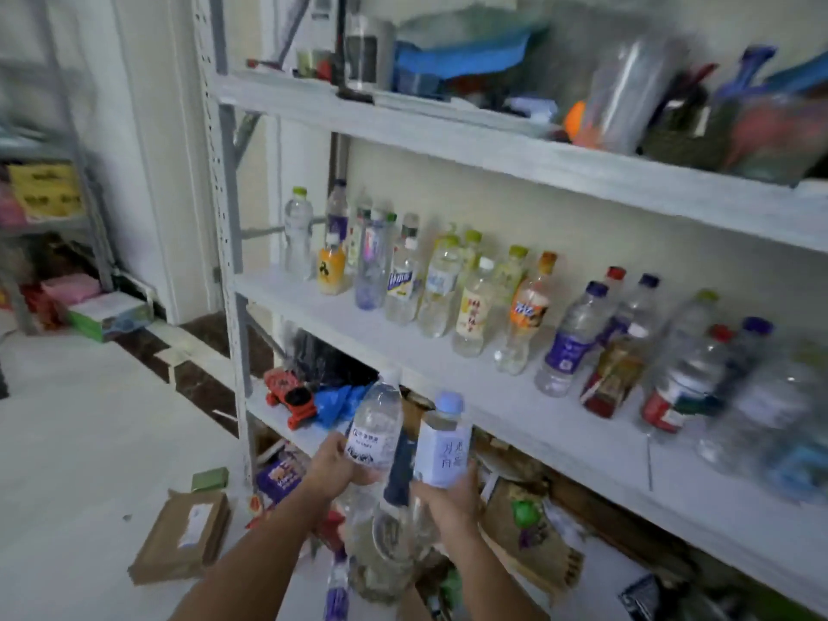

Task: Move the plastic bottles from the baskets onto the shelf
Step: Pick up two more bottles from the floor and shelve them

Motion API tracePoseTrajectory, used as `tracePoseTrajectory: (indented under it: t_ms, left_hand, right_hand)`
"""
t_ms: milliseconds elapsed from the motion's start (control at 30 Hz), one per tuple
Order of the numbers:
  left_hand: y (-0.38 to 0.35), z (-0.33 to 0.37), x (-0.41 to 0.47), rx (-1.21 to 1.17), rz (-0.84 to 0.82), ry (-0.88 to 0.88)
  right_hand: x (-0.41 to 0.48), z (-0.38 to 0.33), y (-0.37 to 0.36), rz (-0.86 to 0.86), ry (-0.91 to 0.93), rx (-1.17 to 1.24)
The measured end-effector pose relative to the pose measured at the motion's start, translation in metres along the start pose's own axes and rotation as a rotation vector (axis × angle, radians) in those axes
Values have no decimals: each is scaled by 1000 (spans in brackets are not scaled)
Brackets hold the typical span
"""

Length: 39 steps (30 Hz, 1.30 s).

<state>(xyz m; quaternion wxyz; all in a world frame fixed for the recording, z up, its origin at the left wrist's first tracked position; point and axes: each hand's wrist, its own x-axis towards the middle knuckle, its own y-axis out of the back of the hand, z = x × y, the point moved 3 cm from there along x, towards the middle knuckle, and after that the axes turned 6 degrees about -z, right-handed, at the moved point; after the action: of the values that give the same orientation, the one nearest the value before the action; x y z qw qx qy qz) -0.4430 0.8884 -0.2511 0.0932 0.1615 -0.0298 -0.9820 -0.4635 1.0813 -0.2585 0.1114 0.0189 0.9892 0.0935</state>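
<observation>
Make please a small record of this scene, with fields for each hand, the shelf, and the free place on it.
left hand: left hand grips a clear bottle with a white label, upright
right hand: right hand grips a pale-capped bottle, upright
shelf: middle shelf carries a row of bottles, standing, mixed caps
free place: bare front strip of the middle shelf, widest near its left end
baskets: not clearly in view
</observation>
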Motion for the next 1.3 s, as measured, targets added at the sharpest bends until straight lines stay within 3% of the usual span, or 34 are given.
tracePoseTrajectory:
  t_ms: [167,333,733,1167,1300]
  left_hand:
    - [-28,124,-21,69,-54,-167]
    - [-71,175,-25,4,-134,-209]
    - [-182,180,27,0,-326,-245]
    - [-262,159,105,130,-354,-213]
    - [-269,166,118,272,-372,-243]
  right_hand:
    - [-19,-113,75,293,130,44]
    - [-20,-148,145,490,130,-6]
    - [37,-103,250,741,-21,23]
    - [111,-67,258,864,43,-8]
    - [116,-69,254,869,55,9]
